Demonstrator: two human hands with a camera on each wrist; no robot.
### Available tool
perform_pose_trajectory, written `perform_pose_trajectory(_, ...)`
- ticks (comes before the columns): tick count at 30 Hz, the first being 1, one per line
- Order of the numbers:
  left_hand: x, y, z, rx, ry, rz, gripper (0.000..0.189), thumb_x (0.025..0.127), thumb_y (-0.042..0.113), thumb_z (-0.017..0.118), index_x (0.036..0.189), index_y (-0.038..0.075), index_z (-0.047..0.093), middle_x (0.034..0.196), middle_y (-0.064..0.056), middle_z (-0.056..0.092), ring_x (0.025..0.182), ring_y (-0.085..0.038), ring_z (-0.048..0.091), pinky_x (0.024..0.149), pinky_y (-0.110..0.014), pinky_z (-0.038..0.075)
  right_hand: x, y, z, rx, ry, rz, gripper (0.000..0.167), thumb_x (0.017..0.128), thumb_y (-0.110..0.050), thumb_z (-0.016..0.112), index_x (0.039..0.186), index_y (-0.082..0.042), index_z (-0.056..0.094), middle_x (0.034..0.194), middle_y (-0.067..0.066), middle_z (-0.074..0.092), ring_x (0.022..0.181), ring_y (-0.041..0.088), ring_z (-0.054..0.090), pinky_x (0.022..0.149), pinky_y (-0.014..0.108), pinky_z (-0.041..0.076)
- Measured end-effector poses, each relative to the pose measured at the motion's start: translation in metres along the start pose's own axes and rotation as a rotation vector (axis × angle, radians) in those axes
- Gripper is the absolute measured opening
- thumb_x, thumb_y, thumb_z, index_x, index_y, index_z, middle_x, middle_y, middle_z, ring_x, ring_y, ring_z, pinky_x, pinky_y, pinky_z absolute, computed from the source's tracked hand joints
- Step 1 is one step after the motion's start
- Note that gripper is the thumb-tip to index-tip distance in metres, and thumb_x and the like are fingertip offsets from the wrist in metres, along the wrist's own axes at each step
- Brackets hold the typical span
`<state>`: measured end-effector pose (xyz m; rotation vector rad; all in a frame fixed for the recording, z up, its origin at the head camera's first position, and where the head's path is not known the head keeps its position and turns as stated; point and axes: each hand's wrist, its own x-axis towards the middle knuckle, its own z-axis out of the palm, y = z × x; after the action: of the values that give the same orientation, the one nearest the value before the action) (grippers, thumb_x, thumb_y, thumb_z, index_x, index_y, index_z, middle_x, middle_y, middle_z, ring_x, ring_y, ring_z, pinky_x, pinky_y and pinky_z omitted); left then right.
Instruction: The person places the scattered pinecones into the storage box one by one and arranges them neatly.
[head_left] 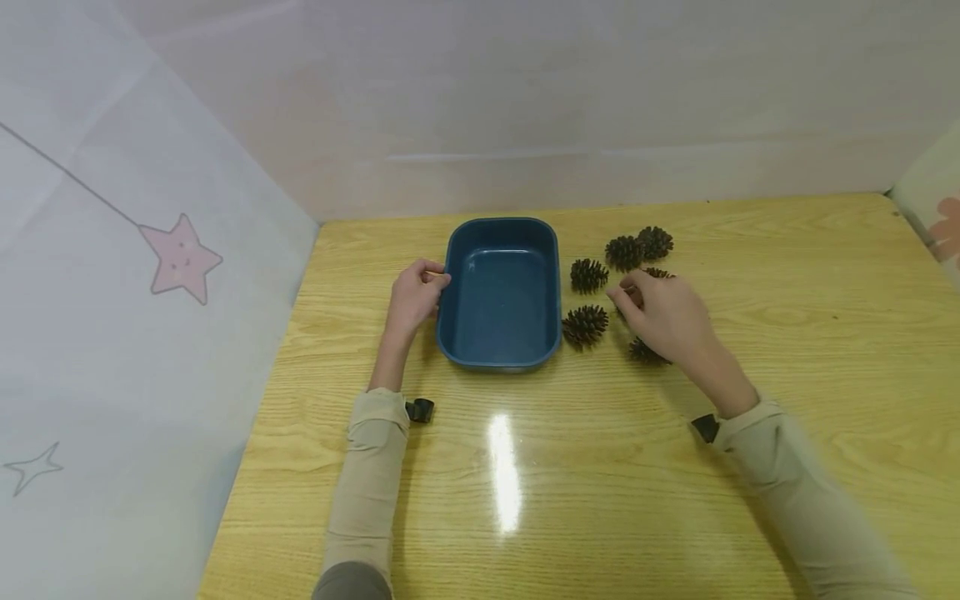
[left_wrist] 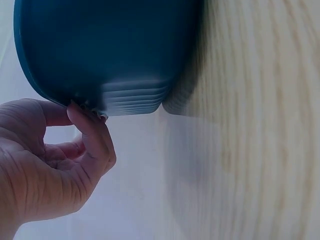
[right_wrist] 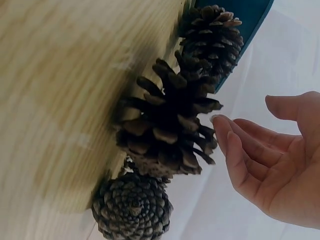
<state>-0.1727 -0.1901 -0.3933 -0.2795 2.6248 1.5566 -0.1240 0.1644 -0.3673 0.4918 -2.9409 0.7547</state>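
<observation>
An empty dark blue rectangular container (head_left: 498, 308) stands on the table. At its left side my left hand (head_left: 416, 296) pinches the rim between thumb and fingers; the left wrist view shows the fingertips against the container's wall (left_wrist: 100, 50). To the right of it, my right hand (head_left: 671, 317) hovers over several brown pine cones. In the right wrist view its thumb stands apart from bent fingers (right_wrist: 250, 155), and the fingertips are right beside the scales of a pine cone (right_wrist: 167, 120). Nothing lies between thumb and fingers. The hand partly hides a pine cone (head_left: 647, 352) in the head view.
One pine cone (head_left: 585, 325) lies close against the container's right side, with another pine cone (head_left: 588, 275) behind it. Two more sit farther back, including a pine cone (head_left: 656, 242). A pale wall sheet (head_left: 525, 108) rises behind the wooden table (head_left: 600, 500).
</observation>
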Motion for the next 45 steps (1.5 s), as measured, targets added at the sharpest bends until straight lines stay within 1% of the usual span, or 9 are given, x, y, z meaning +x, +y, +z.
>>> perform_pose_trajectory(6, 0.000, 0.001, 0.000, 0.005, -0.002, -0.008, 0.030, 0.103, 0.020, 0.062, 0.127, 0.002, 0.065, 0.101, -0.010, 0.063, 0.073, -0.017, 0.056, 0.068, -0.038, 0.057, 0.001, 0.001, 0.008, -0.004, 0.000, -0.010, 0.040, 0.108, -0.032, 0.057, 0.112, 0.006, 0.068, 0.068, 0.008, 0.063, 0.049, 0.019, 0.053, 0.049, 0.038, 0.046)
perform_pose_trajectory(14, 0.001, 0.001, -0.001, 0.018, -0.001, 0.000, 0.030, 0.103, 0.020, 0.062, 0.127, 0.001, 0.066, 0.098, -0.008, 0.061, 0.071, -0.016, 0.056, 0.061, -0.029, 0.054, 0.002, -0.003, 0.017, -0.018, -0.032, -0.006, 0.044, 0.108, -0.035, 0.057, 0.119, 0.007, 0.067, 0.059, 0.003, 0.056, 0.042, 0.017, 0.045, 0.043, 0.033, 0.035)
perform_pose_trajectory(17, 0.001, 0.001, -0.001, 0.020, -0.002, 0.004, 0.030, 0.103, 0.020, 0.062, 0.126, 0.001, 0.066, 0.099, -0.009, 0.061, 0.072, -0.016, 0.056, 0.062, -0.031, 0.054, 0.004, -0.006, 0.020, -0.023, -0.044, 0.001, 0.046, 0.107, -0.036, 0.059, 0.121, 0.007, 0.066, 0.057, 0.002, 0.054, 0.043, 0.017, 0.045, 0.042, 0.033, 0.035)
perform_pose_trajectory(23, 0.001, 0.001, 0.000, 0.016, -0.010, 0.006, 0.031, 0.103, 0.021, 0.062, 0.126, 0.001, 0.065, 0.097, -0.009, 0.060, 0.072, -0.017, 0.056, 0.069, -0.041, 0.057, 0.005, -0.010, 0.027, -0.039, -0.079, 0.008, 0.053, 0.106, -0.041, 0.058, 0.126, 0.008, 0.065, 0.052, 0.002, 0.049, 0.044, 0.018, 0.047, 0.042, 0.032, 0.035)
perform_pose_trajectory(31, 0.001, 0.000, 0.000, 0.005, -0.025, -0.004, 0.030, 0.104, 0.022, 0.061, 0.127, 0.003, 0.065, 0.095, -0.009, 0.059, 0.072, -0.019, 0.055, 0.070, -0.041, 0.056, 0.007, -0.013, 0.030, -0.063, -0.124, 0.032, 0.058, 0.106, -0.044, 0.058, 0.131, 0.008, 0.062, 0.051, 0.004, 0.047, 0.042, 0.017, 0.042, 0.041, 0.028, 0.028)
perform_pose_trajectory(34, 0.000, 0.000, -0.001, -0.002, -0.036, -0.011, 0.030, 0.105, 0.022, 0.060, 0.128, 0.003, 0.065, 0.097, -0.010, 0.060, 0.073, -0.020, 0.055, 0.070, -0.042, 0.055, 0.008, -0.013, 0.032, -0.074, -0.147, 0.048, 0.061, 0.105, -0.046, 0.059, 0.133, 0.008, 0.060, 0.053, 0.004, 0.048, 0.043, 0.017, 0.043, 0.041, 0.027, 0.027)
perform_pose_trajectory(38, 0.002, -0.001, -0.001, -0.002, -0.039, -0.020, 0.031, 0.105, 0.022, 0.060, 0.129, 0.003, 0.065, 0.097, -0.010, 0.060, 0.073, -0.020, 0.056, 0.071, -0.043, 0.055, 0.010, -0.013, 0.033, -0.077, -0.181, 0.070, 0.065, 0.104, -0.048, 0.060, 0.135, 0.009, 0.058, 0.062, 0.009, 0.056, 0.049, 0.021, 0.053, 0.041, 0.029, 0.032)
perform_pose_trajectory(41, 0.002, 0.000, -0.001, -0.004, -0.038, -0.027, 0.030, 0.104, 0.022, 0.061, 0.128, 0.003, 0.065, 0.096, -0.009, 0.060, 0.073, -0.019, 0.056, 0.072, -0.044, 0.056, 0.011, -0.014, 0.033, -0.069, -0.183, 0.060, 0.064, 0.104, -0.045, 0.062, 0.136, 0.009, 0.057, 0.064, 0.009, 0.056, 0.052, 0.022, 0.055, 0.042, 0.030, 0.035)
perform_pose_trajectory(45, 0.001, 0.001, 0.000, -0.007, -0.039, -0.030, 0.030, 0.104, 0.022, 0.061, 0.128, 0.003, 0.065, 0.096, -0.009, 0.059, 0.073, -0.018, 0.055, 0.072, -0.045, 0.056, 0.012, -0.014, 0.032, -0.033, -0.164, 0.017, 0.056, 0.103, -0.035, 0.066, 0.136, 0.008, 0.055, 0.065, 0.010, 0.054, 0.048, 0.018, 0.047, 0.044, 0.030, 0.035)
